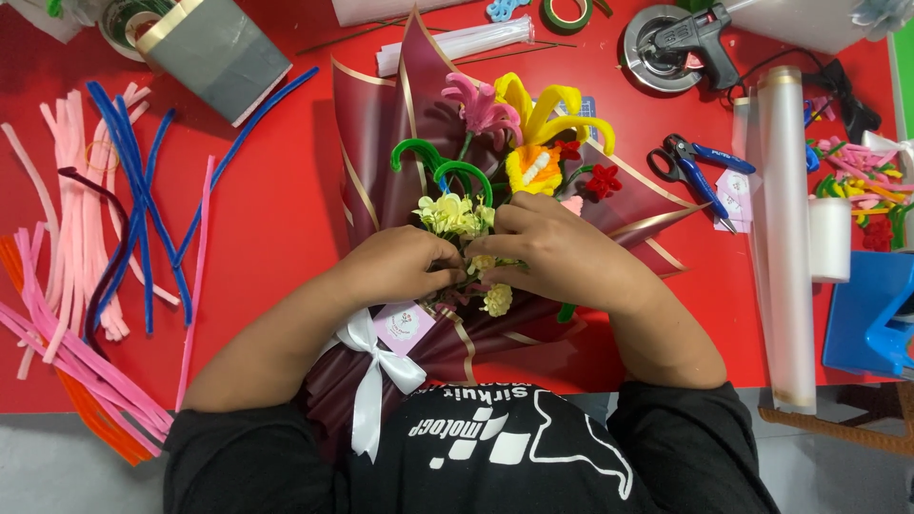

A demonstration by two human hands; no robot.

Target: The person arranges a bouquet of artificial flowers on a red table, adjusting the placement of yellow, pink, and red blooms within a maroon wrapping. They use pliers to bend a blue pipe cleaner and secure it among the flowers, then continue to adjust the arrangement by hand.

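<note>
A bouquet wrapped in dark maroon paper [381, 124] lies on the red table [276, 209]. It holds pipe-cleaner flowers: pink [481, 105], yellow [547, 114], small red [602, 181] and green curls [428, 157]. My left hand [400, 266] and my right hand [557, 252] meet at the bouquet's middle, fingers pinched on small pale yellow flowers [457, 214]. Another pale flower [496, 300] shows below my right hand. A white ribbon bow [373, 366] with a pink tag [405, 326] ties the wrap near my chest.
Loose pink, blue and orange pipe cleaners [86, 247] lie at left. A grey box [219, 52] sits at top left. A black glue gun [690, 38], blue-handled pliers [700, 171], a clear film roll [785, 238] and a blue object [871, 314] are at right.
</note>
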